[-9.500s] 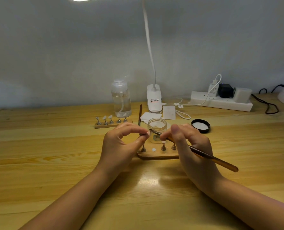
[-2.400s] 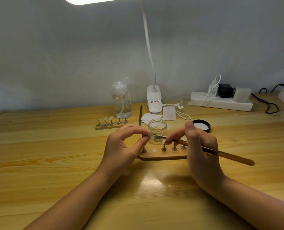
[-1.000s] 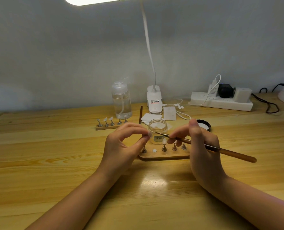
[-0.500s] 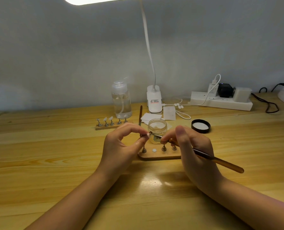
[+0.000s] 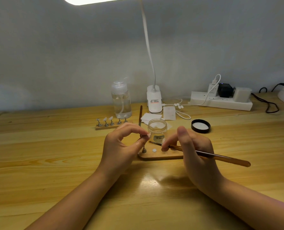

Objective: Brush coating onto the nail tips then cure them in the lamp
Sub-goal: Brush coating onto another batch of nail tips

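the left hand [image 5: 119, 146] pinches a small nail tip [image 5: 148, 135] between thumb and forefinger, just above the near wooden stand [image 5: 156, 156]. the right hand [image 5: 194, 151] grips a brush [image 5: 209, 155], its bristle end pointing left, just below the tip and apart from it. the open jar [image 5: 157, 129] stands right behind.
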`<control>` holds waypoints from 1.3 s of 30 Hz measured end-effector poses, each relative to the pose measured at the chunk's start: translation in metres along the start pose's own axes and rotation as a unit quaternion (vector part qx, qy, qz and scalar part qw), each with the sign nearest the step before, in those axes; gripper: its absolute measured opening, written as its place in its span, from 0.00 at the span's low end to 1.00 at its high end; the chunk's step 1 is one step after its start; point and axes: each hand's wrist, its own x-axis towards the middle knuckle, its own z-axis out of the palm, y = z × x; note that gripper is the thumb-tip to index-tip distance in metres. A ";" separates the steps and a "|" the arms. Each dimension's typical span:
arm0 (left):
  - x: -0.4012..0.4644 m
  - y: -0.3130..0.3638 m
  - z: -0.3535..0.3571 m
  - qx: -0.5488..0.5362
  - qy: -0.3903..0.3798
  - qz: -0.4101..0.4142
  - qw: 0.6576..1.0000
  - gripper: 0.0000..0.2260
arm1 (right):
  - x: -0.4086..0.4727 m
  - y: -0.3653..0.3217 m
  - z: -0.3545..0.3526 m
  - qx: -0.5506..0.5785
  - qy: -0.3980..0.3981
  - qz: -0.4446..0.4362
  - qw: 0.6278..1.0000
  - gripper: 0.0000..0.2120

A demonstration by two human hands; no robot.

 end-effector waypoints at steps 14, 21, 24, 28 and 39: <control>0.002 0.001 0.002 -0.002 0.001 0.000 1.000 0.09 | -0.002 -0.002 -0.002 0.017 0.007 0.006 1.000 0.19; 0.004 0.001 0.003 -0.002 0.001 -0.001 1.000 0.10 | 0.001 0.000 -0.001 -0.008 0.001 0.028 1.000 0.18; 0.004 0.001 0.003 0.000 0.001 -0.003 1.000 0.09 | -0.001 -0.002 0.000 0.013 0.001 0.017 1.000 0.18; 0.003 0.001 0.003 0.001 0.002 -0.008 1.000 0.09 | 0.000 -0.002 -0.002 0.024 0.027 0.028 0.999 0.18; 0.002 0.001 0.003 0.010 -0.001 -0.016 1.000 0.08 | -0.002 -0.002 -0.001 0.061 -0.007 0.037 0.997 0.20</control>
